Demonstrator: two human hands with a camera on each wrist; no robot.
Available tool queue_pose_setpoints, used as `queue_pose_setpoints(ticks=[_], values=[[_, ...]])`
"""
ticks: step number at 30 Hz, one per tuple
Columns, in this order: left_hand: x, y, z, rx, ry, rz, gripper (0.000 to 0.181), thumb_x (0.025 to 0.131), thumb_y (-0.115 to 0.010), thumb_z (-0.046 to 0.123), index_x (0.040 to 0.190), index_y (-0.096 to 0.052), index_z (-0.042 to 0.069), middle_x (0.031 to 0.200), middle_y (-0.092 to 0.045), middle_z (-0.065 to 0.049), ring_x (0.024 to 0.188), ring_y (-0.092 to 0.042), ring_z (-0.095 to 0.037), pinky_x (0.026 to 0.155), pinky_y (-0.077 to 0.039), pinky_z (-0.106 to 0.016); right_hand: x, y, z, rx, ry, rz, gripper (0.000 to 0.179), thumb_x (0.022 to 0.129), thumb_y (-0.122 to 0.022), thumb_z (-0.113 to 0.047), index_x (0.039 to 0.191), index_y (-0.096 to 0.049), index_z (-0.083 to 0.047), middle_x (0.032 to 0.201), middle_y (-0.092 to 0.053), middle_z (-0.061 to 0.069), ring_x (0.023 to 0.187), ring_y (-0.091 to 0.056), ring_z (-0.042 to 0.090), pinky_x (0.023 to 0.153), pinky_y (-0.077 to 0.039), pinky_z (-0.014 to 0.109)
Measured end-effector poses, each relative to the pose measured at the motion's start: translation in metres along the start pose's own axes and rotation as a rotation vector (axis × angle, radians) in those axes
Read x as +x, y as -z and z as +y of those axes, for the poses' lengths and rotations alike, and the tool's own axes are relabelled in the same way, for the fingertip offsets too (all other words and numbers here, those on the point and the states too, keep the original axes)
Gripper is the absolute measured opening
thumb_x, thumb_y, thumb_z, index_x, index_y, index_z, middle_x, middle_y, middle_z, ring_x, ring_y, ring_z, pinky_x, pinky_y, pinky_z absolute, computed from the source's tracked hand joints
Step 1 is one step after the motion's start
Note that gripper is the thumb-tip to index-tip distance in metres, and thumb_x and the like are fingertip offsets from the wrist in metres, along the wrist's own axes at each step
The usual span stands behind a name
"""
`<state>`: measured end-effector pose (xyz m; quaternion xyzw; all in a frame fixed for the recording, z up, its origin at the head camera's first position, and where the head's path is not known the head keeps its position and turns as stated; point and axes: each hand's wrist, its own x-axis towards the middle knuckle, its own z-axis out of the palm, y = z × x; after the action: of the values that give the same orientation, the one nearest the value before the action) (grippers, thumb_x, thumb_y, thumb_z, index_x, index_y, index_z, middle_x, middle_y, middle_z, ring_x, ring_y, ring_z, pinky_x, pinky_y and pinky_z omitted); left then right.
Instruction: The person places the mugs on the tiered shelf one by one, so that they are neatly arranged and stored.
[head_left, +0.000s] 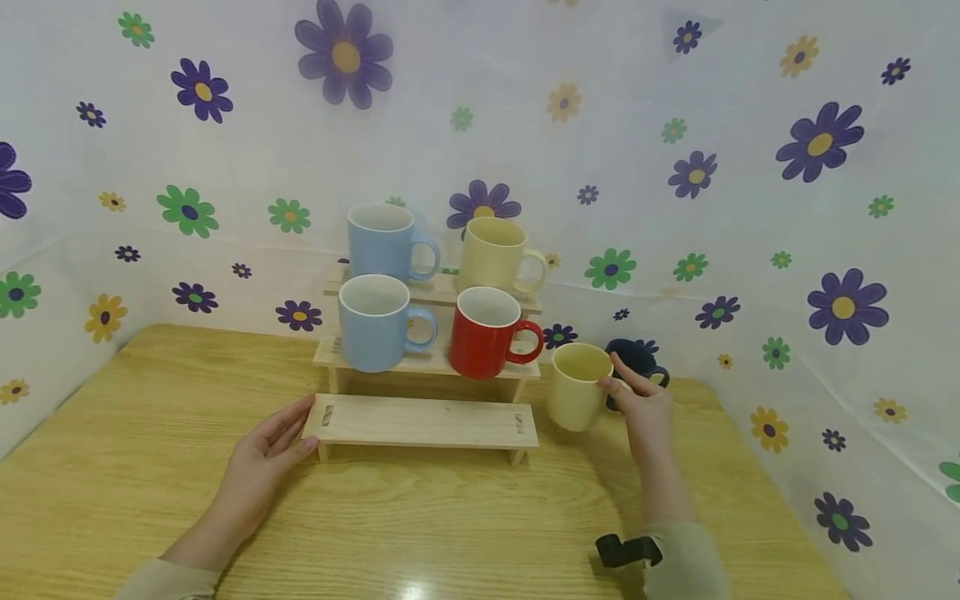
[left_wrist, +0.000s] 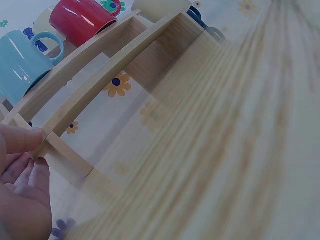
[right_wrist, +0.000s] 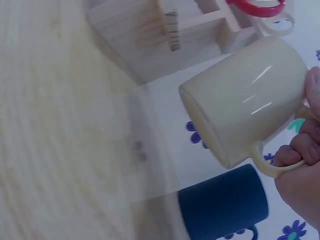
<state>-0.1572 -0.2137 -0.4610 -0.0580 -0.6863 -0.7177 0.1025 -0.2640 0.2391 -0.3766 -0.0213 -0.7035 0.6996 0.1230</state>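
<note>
That cream mug (head_left: 577,386) is up off the table, tilted, carried by its handle alone, right beside the end of the stepped wooden rack (head_left: 420,419). My worry is the swing: with a grip that far out on the handle the body can rock, and it hangs near the red mug (head_left: 486,332) on the middle step. A clip there could knock the red one off its narrow ledge, I'd say. The dark blue mug (head_left: 637,360) stands just behind the hand too, so an elbow pulling back might catch it.

The right hand (head_left: 647,408) has its fingers (right_wrist: 292,155) curled through the cream handle, thumb up by the rim. A firm pinch, by the look of it.

The left hand (head_left: 264,450) lies nearly flat and relaxed on the table, fingertips (left_wrist: 22,140) touching the left end of the rack's lowest step. It holds nothing. If it only rests there, the light rack could skid on the tabletop (head_left: 450,533) should a mug bump it, and the two light blue mugs (head_left: 372,323) and the other cream mug (head_left: 493,253) ride on that rack.
</note>
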Motion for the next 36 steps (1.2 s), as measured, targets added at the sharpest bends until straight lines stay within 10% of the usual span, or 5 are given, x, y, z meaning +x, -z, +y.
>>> queue_pose_setpoints(ticks=[8, 12, 17, 23, 36], values=[[0.0, 0.001, -0.001, -0.005, -0.004, -0.003, 0.058, 0.093, -0.063, 0.01, 0.144, -0.037, -0.002, 0.15, -0.031, -0.02, 0.13, -0.04, -0.003, 0.096, -0.043, -0.016, -0.005, 0.008, -0.022, 0.158, 0.041, 0.003, 0.034, 0.086, -0.069, -0.001, 0.116, -0.069, -0.017, 0.097, -0.065, -0.008, 0.071, -0.044, 0.006, 0.056, -0.038, 0.014], [0.0, 0.001, -0.001, -0.01, -0.005, -0.008, 0.058, 0.093, -0.062, 0.009, 0.144, -0.037, -0.002, 0.151, -0.031, -0.02, 0.13, -0.04, -0.004, 0.097, -0.043, -0.016, -0.01, 0.007, -0.034, 0.253, 0.084, -0.017, 0.031, 0.087, -0.066, 0.003, 0.11, -0.072, -0.017, 0.105, -0.069, -0.01, 0.076, -0.052, 0.004, 0.061, -0.044, 0.012], [0.0, 0.001, -0.001, -0.009, -0.007, -0.008, 0.058, 0.094, -0.062, 0.009, 0.144, -0.036, -0.002, 0.151, -0.031, -0.02, 0.131, -0.039, -0.005, 0.097, -0.043, -0.016, -0.018, 0.003, -0.047, 0.313, 0.127, -0.051, 0.032, 0.087, -0.064, 0.006, 0.113, -0.07, -0.011, 0.069, -0.062, -0.008, 0.058, -0.04, 0.006, 0.05, -0.031, 0.017], [0.0, 0.001, 0.0, -0.011, -0.002, -0.009, 0.058, 0.094, -0.062, 0.01, 0.145, -0.036, -0.002, 0.151, -0.03, -0.019, 0.132, -0.038, -0.006, 0.097, -0.042, -0.016, -0.033, -0.007, -0.063, 0.345, 0.166, -0.134, 0.031, 0.087, -0.063, 0.006, 0.115, -0.069, -0.007, 0.102, -0.071, -0.002, 0.064, -0.045, 0.007, 0.05, -0.039, 0.013], [0.0, 0.0, 0.001, -0.019, 0.007, -0.003, 0.059, 0.093, -0.062, 0.01, 0.144, -0.036, -0.002, 0.152, -0.03, -0.018, 0.132, -0.038, -0.006, 0.097, -0.042, -0.016, -0.062, -0.059, -0.056, 0.357, 0.221, -0.358, 0.034, 0.081, -0.072, -0.007, 0.114, -0.07, -0.01, 0.115, -0.068, 0.004, 0.084, -0.057, 0.008, 0.066, -0.051, 0.011]])
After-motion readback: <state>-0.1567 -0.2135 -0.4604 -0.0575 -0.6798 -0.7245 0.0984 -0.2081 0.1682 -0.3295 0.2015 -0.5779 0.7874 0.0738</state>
